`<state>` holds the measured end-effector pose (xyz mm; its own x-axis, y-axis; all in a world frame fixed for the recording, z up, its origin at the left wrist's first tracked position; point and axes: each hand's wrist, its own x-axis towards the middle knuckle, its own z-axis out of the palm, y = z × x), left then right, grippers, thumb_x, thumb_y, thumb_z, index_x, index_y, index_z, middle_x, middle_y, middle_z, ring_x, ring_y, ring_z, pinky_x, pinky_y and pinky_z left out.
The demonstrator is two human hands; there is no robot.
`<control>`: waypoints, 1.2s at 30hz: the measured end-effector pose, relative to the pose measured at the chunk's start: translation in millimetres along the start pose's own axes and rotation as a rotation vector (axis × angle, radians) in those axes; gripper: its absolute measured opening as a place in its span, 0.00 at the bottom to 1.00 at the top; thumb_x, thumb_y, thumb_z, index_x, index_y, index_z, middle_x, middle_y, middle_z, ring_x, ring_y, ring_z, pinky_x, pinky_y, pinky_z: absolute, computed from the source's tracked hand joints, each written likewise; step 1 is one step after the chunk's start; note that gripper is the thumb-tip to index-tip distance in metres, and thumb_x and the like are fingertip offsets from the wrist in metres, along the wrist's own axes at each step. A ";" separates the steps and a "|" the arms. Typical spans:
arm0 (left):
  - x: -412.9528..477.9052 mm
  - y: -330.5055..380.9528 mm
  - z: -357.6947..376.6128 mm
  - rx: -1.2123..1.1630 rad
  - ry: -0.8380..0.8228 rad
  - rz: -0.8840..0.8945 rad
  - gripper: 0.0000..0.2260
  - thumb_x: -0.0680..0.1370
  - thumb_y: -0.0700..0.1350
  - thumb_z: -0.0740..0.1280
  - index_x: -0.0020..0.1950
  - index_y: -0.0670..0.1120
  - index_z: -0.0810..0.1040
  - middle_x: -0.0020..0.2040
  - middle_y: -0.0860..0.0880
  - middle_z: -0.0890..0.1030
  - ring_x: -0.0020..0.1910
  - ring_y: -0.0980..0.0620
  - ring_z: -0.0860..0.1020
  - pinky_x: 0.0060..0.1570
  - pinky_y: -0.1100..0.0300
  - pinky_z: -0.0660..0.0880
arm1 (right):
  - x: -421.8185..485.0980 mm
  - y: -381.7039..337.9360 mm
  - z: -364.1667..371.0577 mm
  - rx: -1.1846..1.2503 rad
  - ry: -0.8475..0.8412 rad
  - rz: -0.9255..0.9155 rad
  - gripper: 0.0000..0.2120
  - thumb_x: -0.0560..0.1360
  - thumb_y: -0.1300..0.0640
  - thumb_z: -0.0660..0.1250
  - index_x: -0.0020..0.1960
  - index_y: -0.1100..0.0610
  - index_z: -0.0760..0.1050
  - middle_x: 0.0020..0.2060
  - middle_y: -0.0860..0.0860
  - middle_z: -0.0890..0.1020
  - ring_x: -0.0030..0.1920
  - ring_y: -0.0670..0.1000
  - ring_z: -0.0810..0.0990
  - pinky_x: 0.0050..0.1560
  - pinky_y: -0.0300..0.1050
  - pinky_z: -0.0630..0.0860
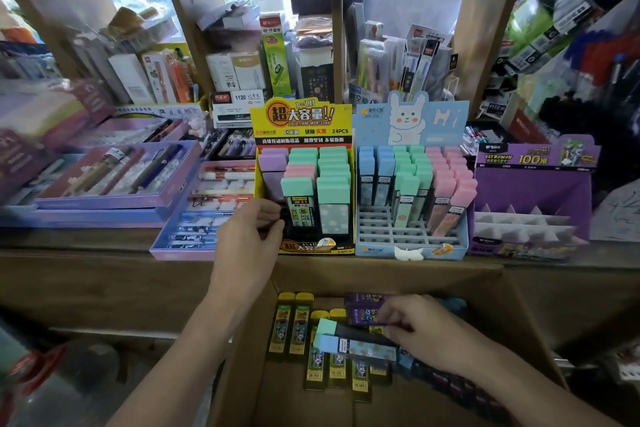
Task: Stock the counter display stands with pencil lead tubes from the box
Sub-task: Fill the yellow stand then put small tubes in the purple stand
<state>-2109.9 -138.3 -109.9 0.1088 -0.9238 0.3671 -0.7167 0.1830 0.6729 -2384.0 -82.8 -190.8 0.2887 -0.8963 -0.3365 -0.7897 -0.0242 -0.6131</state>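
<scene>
Two flat mint- and blue-capped lead tubes [349, 343] were pinched in the grip of the right hand [427, 334] inside the brown cardboard box [485, 308]; loosely stacked, one could be dropped. The grip of the left hand [247, 236] at the yellow display stand [300, 121] could not be told.

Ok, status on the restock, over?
Left hand at yellow stand, front-left corner, grip unclear. Right hand in box, holding two tubes. Blue stand front slots empty, nothing in the way.
</scene>
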 end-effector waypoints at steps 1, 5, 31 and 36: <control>-10.8 0.3 -4.5 -0.004 -0.008 0.001 0.07 0.78 0.42 0.71 0.55 0.50 0.80 0.46 0.60 0.81 0.48 0.67 0.78 0.44 0.75 0.74 | 0.6 -1.7 2.1 -0.006 -0.001 -0.010 0.05 0.80 0.50 0.69 0.55 0.42 0.79 0.48 0.40 0.82 0.50 0.39 0.80 0.55 0.42 0.80; -62.4 -4.7 -12.8 -0.011 -0.135 -0.033 0.08 0.77 0.43 0.71 0.53 0.55 0.81 0.46 0.63 0.81 0.51 0.72 0.77 0.45 0.81 0.71 | 2.4 -9.8 8.2 -0.047 -0.022 -0.047 0.09 0.80 0.49 0.69 0.59 0.41 0.77 0.52 0.39 0.80 0.55 0.40 0.78 0.60 0.45 0.79; -107.8 -24.6 14.4 -0.132 -0.961 -0.526 0.26 0.68 0.71 0.67 0.59 0.56 0.76 0.53 0.54 0.82 0.54 0.54 0.82 0.58 0.51 0.79 | -7.7 -39.5 22.3 0.040 0.030 0.041 0.22 0.59 0.35 0.76 0.48 0.43 0.78 0.41 0.44 0.82 0.41 0.41 0.81 0.39 0.41 0.79; -101.8 -15.5 11.3 -0.831 -0.862 -0.801 0.22 0.75 0.50 0.75 0.67 0.47 0.77 0.60 0.45 0.85 0.58 0.48 0.84 0.61 0.50 0.80 | -18.6 -61.3 17.1 0.154 0.100 -0.019 0.23 0.57 0.33 0.76 0.47 0.43 0.78 0.40 0.45 0.82 0.43 0.42 0.80 0.39 0.40 0.79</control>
<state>-2117.7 -50.9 -165.0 -0.3753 -0.7271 -0.5749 -0.0286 -0.6109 0.7912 -2331.7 -57.1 -159.1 0.2413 -0.9361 -0.2558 -0.6902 0.0198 -0.7234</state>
